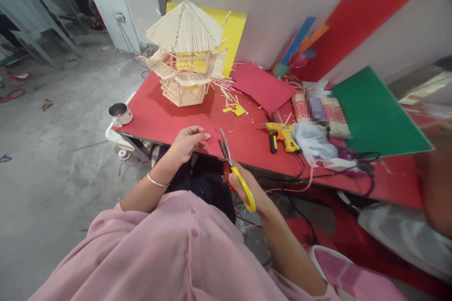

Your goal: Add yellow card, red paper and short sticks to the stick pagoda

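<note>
My left hand (189, 145) is closed in a pinch on a piece of red paper (212, 141), near the table's front edge. In my right hand (243, 183) are scissors (243, 186) with yellow and red handles. Their blades point away from me and stand slightly apart, beside the right edge of the red paper. Whether the blades touch the paper I cannot tell, since both are red against the red table. Beyond my hands stands a pagoda-like model (190, 56) made of thin wooden sticks. Small yellow paper scraps (236, 109) lie to its right.
On the red table (148, 117) are a metal mug (120, 114), a yellow glue gun (282, 134), a red sheet (263, 85), a green sheet (381, 115) and a plastic bag (312, 143). Black cables (339, 169) hang over the front edge. Another person's arm (438, 178) shows at right.
</note>
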`<state>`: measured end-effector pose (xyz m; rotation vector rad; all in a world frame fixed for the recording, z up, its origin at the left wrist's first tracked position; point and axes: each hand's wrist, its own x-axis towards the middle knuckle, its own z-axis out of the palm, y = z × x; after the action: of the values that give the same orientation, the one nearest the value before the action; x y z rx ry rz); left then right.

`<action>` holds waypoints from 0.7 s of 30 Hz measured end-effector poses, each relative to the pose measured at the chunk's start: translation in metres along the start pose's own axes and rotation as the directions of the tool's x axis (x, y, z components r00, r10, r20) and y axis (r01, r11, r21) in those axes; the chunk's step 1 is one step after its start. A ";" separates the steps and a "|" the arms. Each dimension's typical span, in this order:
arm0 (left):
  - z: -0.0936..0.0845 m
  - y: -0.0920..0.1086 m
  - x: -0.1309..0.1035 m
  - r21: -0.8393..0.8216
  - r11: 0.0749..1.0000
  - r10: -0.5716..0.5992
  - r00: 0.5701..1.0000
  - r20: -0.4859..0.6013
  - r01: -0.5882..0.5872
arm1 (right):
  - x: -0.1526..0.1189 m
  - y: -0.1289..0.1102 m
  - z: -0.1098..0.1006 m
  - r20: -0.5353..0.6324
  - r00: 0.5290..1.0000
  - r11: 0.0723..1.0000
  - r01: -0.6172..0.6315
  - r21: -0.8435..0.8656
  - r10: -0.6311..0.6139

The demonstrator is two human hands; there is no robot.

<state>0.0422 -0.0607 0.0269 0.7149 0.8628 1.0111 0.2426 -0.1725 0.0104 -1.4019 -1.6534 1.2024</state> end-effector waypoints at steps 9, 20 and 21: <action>0.002 0.001 -0.004 0.013 0.999 -0.030 0.998 0.050 0.029 | 0.003 -0.012 0.000 0.035 0.999 1.000 -0.025 0.005 0.025; -0.001 0.001 -0.005 0.034 0.998 -0.057 0.996 0.063 0.055 | 0.003 -0.012 -0.002 0.043 0.997 0.998 -0.062 0.008 0.061; -0.001 0.001 -0.005 0.034 0.998 -0.056 0.996 0.065 0.054 | 0.003 -0.013 -0.002 0.038 0.997 0.998 -0.065 0.008 0.064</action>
<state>0.0397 -0.0644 0.0283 0.7440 0.8389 0.9217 0.2387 -0.1697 0.0225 -1.4449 -1.6371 1.2789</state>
